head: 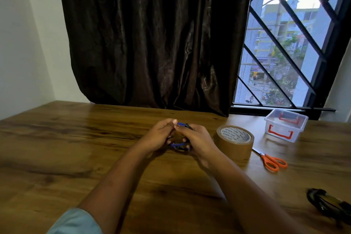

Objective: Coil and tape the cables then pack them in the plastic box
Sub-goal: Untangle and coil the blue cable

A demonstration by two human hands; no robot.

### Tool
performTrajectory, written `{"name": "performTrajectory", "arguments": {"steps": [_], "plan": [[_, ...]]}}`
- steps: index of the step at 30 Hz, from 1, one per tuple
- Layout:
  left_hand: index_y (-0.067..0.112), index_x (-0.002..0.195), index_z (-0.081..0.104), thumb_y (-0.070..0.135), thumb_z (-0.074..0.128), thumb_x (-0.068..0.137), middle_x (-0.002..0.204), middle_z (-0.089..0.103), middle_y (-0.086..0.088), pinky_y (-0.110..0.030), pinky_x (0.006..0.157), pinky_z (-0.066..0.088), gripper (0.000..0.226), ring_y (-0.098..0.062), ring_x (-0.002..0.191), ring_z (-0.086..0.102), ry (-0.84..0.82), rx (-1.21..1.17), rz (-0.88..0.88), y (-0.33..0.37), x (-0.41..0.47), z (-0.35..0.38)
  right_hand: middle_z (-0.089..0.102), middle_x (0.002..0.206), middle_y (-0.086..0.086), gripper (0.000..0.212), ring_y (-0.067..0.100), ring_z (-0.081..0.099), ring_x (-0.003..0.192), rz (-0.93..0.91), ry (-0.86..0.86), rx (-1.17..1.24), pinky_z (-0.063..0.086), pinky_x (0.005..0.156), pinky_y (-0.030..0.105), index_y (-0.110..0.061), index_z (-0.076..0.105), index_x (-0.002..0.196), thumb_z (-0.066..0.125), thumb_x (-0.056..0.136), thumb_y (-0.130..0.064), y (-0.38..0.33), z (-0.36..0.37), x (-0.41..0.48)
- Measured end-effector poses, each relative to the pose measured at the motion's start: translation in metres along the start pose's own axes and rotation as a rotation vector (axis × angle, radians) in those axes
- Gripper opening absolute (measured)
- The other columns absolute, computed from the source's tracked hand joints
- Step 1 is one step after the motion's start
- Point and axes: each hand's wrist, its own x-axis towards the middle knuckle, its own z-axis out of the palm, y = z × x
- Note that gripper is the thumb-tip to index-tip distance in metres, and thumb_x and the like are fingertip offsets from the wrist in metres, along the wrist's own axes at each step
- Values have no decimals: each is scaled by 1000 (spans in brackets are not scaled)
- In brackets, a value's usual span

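Note:
A small coil of blue cable (pixel 177 145) with black ends is held above the middle of the wooden table (pixel 76 138). My left hand (pixel 159 136) grips its left side, thumb and fingertips pinching at the top. My right hand (pixel 197 138) grips its right side, fingers curled round the coil. Much of the coil is hidden between the two hands. A roll of brown tape (pixel 234 141) stands just right of my right hand. The clear plastic box (pixel 285 126) with red clips sits open at the back right.
Orange-handled scissors (pixel 271 160) lie right of the tape roll. A black coiled cable bundle (pixel 330 206) with a band of tape lies at the table's right front edge. A dark curtain (pixel 152 34) and a barred window (pixel 294 34) stand behind the table.

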Motion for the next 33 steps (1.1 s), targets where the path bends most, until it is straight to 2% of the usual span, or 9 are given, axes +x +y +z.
{"name": "performTrajectory", "arguments": {"steps": [3, 6, 9, 14, 19, 23, 27, 30, 33], "plan": [[18, 74, 51, 30, 37, 100, 56, 40, 5, -22, 53, 36, 32, -7, 50, 38, 6, -73, -82, 1, -1, 0, 66, 96, 21, 16, 33, 66, 81, -47, 59, 44, 55, 70, 37, -12, 64, 104, 59, 91, -21, 2, 0, 0], [18, 73, 47, 29, 38, 100, 62, 41, 2, -22, 61, 44, 30, -8, 56, 42, -11, -84, -160, 1, -1, -1, 63, 107, 15, 20, 16, 64, 70, -139, 134, 45, 52, 61, 27, -17, 56, 111, 55, 93, -8, 3, 0, 2], [18, 79, 51, 23, 41, 99, 66, 44, 3, -19, 59, 46, 23, -6, 59, 47, -9, -65, -178, -1, 0, -4, 62, 97, 7, 12, 3, 63, 63, -198, 200, -167, 48, 54, 12, -16, 51, 105, 53, 95, -11, 6, -4, 3], [21, 86, 58, 23, 43, 98, 71, 50, 2, -30, 71, 46, 19, -10, 67, 49, 27, 37, -216, -7, 3, -7, 63, 92, 7, 10, 15, 59, 80, -294, 255, -446, 43, 62, 16, -10, 58, 101, 52, 96, -16, 8, -9, 6], [24, 88, 61, 25, 44, 98, 83, 59, -4, -27, 65, 46, 19, -15, 75, 55, 59, 247, -191, -13, 3, -5, 57, 85, -3, 9, 1, 52, 68, -247, 295, -453, 38, 47, 4, -13, 60, 98, 52, 96, -16, 12, -13, 10], [14, 99, 63, 21, 44, 98, 81, 61, -3, -35, 72, 45, 20, -15, 73, 56, 48, 365, -173, -16, 3, -1, 55, 85, -4, 9, 3, 52, 68, -224, 301, -472, 37, 46, 7, -20, 56, 89, 53, 95, -14, 17, -14, 11], [14, 108, 64, 21, 45, 97, 82, 61, 4, -24, 62, 40, 23, -8, 74, 54, 25, 592, -126, -18, 2, 4, 59, 91, -3, 7, 5, 55, 74, -196, 272, -626, 38, 54, 16, -23, 57, 92, 52, 96, -19, 22, -17, 12], [15, 116, 64, 23, 47, 97, 103, 66, -3, -18, 61, 35, 26, -11, 85, 53, 42, 698, -107, -21, 2, 7, 58, 87, -8, 8, 10, 53, 77, -193, 318, -862, 39, 59, 24, -26, 61, 98, 54, 94, -26, 24, -19, 11], [15, 117, 65, 23, 49, 96, 109, 67, -8, -12, 55, 31, 27, -18, 90, 58, 33, 749, -77, -23, 2, 9, 64, 94, -3, 8, 15, 55, 83, -199, 318, -983, 42, 64, 29, -26, 60, 97, 53, 93, -26, 27, -20, 10]]}}
